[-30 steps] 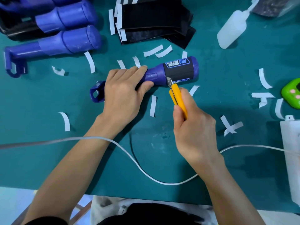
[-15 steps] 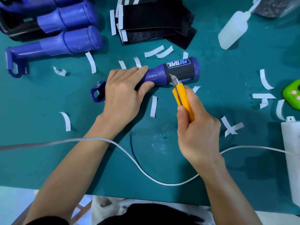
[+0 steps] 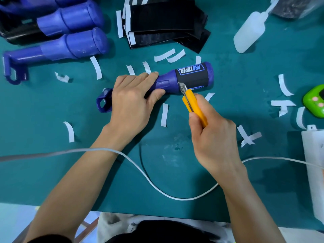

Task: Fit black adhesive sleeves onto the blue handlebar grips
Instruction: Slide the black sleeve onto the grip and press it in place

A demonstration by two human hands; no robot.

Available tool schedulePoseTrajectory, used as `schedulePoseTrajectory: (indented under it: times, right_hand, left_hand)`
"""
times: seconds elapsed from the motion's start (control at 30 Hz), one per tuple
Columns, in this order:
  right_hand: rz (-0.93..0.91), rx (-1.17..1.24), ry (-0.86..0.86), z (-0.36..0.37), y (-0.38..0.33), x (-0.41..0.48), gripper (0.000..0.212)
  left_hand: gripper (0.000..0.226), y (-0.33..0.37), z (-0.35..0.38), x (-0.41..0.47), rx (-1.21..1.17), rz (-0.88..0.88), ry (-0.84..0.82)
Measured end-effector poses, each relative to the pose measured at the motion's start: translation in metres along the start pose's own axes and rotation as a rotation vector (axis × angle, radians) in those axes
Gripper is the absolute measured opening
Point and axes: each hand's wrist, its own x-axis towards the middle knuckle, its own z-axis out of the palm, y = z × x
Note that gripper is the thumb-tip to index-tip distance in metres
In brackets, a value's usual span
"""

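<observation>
Sleeve [image 3: 192,75] work lay mid-tabletop [image 3: 52,172], beyond a white cable [image 3: 157,188] that curved across the near edge. The right hand [image 3: 213,137] had its grip closed around a yellow knife [image 3: 193,106], the blade tip touching the black sleeve's left edge on the blue handlebar [image 3: 163,83]. The left hand [image 3: 130,106] pressed down over the handlebar's narrow shaft, fingers wrapped on it, holding it flat on the tabletop. White strips [image 3: 164,117] lay scattered all around. Farther back, two bare handlebars [image 3: 73,44] lay at the left, a stack of black sleeves [image 3: 164,20] in the middle, and a white bottle [image 3: 250,34] at the right.
</observation>
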Motion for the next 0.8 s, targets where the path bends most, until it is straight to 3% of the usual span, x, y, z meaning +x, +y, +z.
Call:
schedulePoseTrajectory:
  times: [0.4,0.53,0.67,0.8]
  right_hand:
    - [-0.087,0.005,0.021,-0.002,0.013,-0.003,0.037]
    - [-0.079,0.15,0.195,-0.009,0.018,-0.008,0.035]
    - [0.053,0.046,0.353,-0.024,0.03,0.01,0.04]
    - [0.256,-0.159,0.313,-0.026,0.042,0.024,0.047]
  left_hand:
    - [0.035,-0.002,0.0,-0.001,0.003,0.004,-0.01]
    - [0.035,-0.003,0.001,-0.001,-0.007,-0.002,-0.019]
    - [0.035,-0.004,0.002,-0.001,-0.021,-0.001,-0.008]
    - [0.035,-0.004,0.002,-0.001,-0.027,-0.001,-0.007]
